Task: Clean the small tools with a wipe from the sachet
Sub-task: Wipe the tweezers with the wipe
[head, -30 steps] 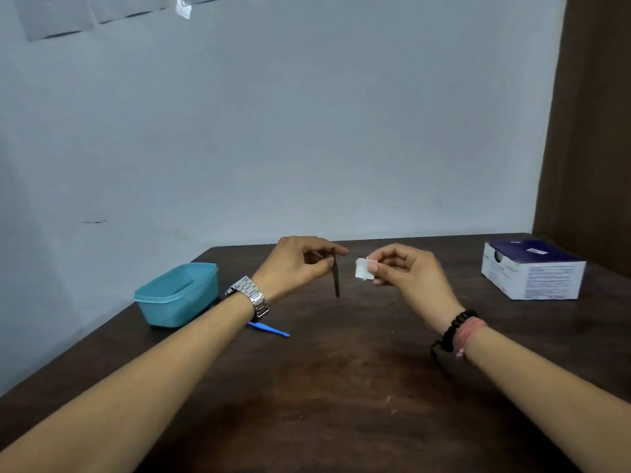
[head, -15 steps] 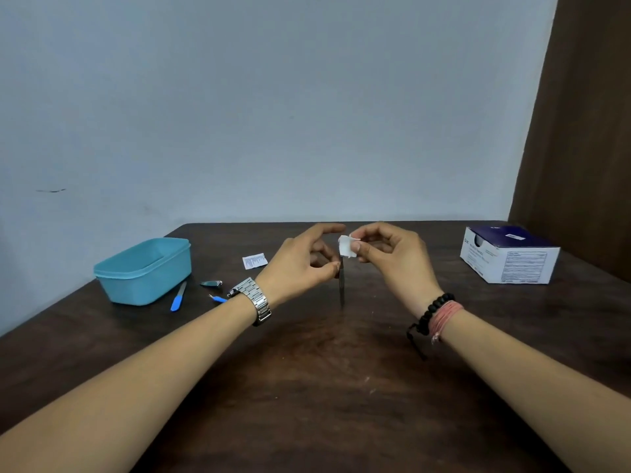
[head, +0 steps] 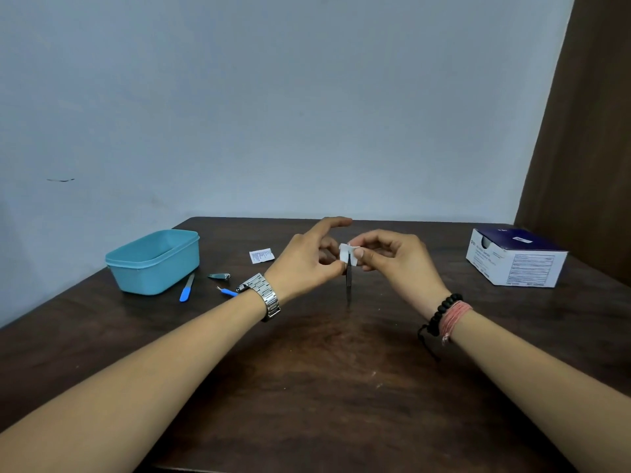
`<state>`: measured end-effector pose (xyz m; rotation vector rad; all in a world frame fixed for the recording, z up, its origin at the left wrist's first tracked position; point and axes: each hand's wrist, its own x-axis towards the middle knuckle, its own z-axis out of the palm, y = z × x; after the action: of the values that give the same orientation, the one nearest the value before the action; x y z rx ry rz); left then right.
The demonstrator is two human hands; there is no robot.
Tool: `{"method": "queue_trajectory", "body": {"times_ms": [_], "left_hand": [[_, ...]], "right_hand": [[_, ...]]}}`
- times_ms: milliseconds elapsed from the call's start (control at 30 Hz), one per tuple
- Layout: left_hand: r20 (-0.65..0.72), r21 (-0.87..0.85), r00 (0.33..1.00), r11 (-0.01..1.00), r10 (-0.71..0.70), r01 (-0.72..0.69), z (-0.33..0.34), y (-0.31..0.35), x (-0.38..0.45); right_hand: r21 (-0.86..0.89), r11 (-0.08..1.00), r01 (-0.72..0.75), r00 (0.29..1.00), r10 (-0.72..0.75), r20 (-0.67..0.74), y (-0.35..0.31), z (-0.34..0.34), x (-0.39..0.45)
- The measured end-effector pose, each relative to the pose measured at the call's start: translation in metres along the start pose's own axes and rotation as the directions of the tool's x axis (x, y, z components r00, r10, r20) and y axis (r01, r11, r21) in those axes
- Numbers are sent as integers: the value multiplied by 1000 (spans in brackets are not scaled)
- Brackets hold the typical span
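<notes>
Left hand (head: 304, 264): we see it pinch the upper part of the tweezers (head: 348, 285) between thumb and a finger, index stretched out above.
Right hand (head: 392, 261): fingers curled, pinching the wipe (head: 346, 251) around the tweezers' top.
Tweezers: upright above mid-table (head: 324, 387), tips pointing down.
Sachet (head: 261, 256): flat on the table, left of the hands.
Left side: tub (head: 153, 262), with a file (head: 186, 288), clippers (head: 219, 276) and a blue pick (head: 227, 291) near it.
Far right: box (head: 515, 256).
</notes>
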<state>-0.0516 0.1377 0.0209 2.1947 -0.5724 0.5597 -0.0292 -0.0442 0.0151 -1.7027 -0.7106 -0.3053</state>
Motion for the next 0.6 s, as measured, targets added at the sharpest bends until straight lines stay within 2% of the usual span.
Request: {"method": "queue_trajectory", "body": {"times_ms": [467,600], "left_hand": [[-113,-44,992,998,-49,45,5,-1,-3],[-102,-69,993,996,-65,58,6,-3,-3]], "right_hand": [[86,995,-58,998,59,-2,1,0,2],[-75,997,-16,1000,17,8,5,-2,2]]}}
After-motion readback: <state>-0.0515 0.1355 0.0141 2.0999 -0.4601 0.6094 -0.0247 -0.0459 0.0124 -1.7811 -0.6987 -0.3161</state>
